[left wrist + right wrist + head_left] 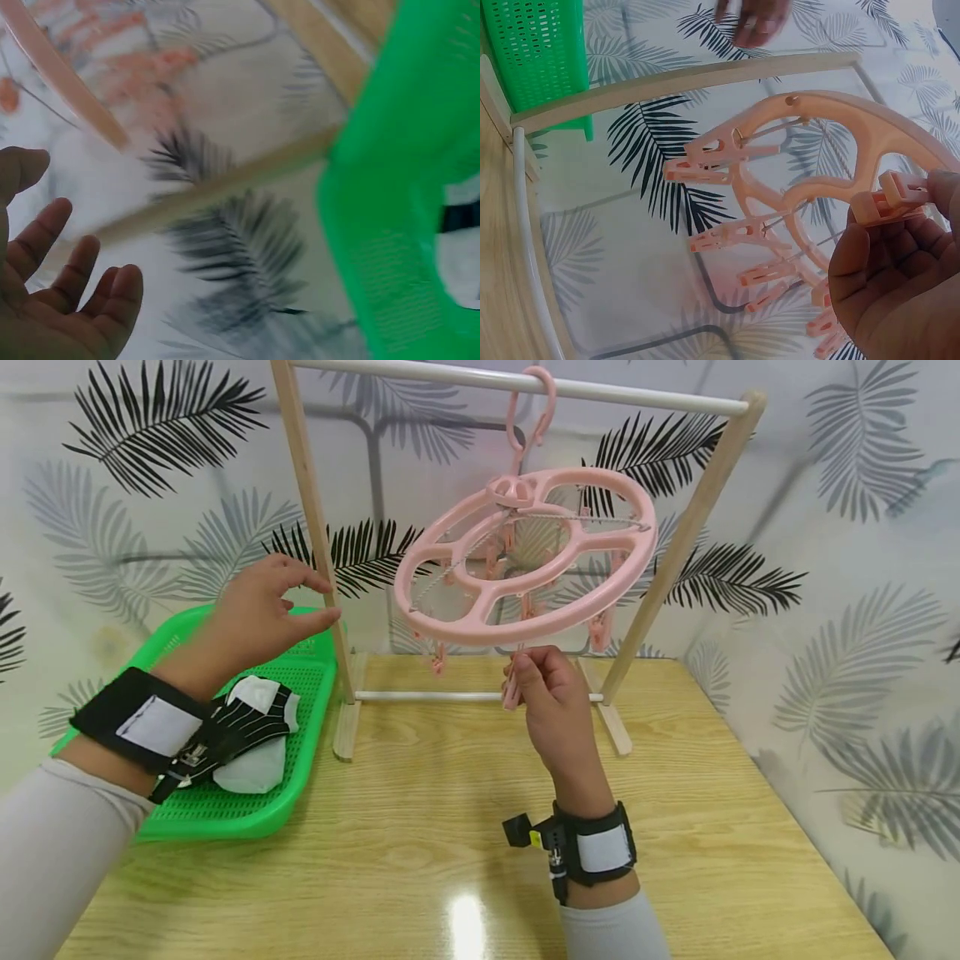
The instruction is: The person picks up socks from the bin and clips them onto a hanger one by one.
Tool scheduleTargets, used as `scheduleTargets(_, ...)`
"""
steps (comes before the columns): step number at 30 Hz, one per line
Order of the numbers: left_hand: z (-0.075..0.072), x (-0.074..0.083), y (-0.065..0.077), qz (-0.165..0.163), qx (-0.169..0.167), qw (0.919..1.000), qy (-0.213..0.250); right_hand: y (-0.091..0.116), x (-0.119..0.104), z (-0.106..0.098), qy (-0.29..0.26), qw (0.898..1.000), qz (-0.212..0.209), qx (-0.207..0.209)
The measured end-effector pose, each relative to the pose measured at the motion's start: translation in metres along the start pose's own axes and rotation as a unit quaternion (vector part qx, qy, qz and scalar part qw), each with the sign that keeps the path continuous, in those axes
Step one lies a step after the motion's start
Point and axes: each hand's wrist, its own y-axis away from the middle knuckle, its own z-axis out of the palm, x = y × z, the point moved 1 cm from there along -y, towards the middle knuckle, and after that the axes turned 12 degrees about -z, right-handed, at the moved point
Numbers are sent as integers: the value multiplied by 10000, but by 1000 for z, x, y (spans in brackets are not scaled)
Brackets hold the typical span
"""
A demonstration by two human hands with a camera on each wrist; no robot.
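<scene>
A pink round clip hanger [487, 633] hangs tilted by its hook from a white bar. At its front edge my right hand [557, 710] pinches one of its pink clothespins [906, 196] between thumb and fingers. Several other clothespins [705, 174] dangle under the ring with nothing in them. My left hand [258, 610] is raised beside the rack's left post, thumb and fingers apart around bare air. Below it, a green basket [303, 760] holds black-and-white striped cloth items [255, 714], partly hidden by my left forearm.
The wooden drying rack [686, 539] stands on the table [420, 843], with a white lower bar [427, 696] between its feet. Behind it is a wall covering [847, 635] with a leaf print. The basket sits left of the rack, close to its left foot.
</scene>
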Motion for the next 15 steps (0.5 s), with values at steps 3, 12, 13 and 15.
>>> scheduleTargets(3,-2,-35,-8,-1020,-831,9911,-221,1,0,-1,-26,10000,18,40)
scheduleTargets(12,25,-130,-14,-1363,-1782,9623,-1539,5,1,3,184,9996,21,-191)
scheduleTargets(13,30,-134,-13,-1258,-1849,9584,-1776,6,1,4,206,9995,15,-221)
scheduleTargets(15,39,-140,-11,-1090,-2026,9481,-2193,6,1,4,243,9994,11,-238)
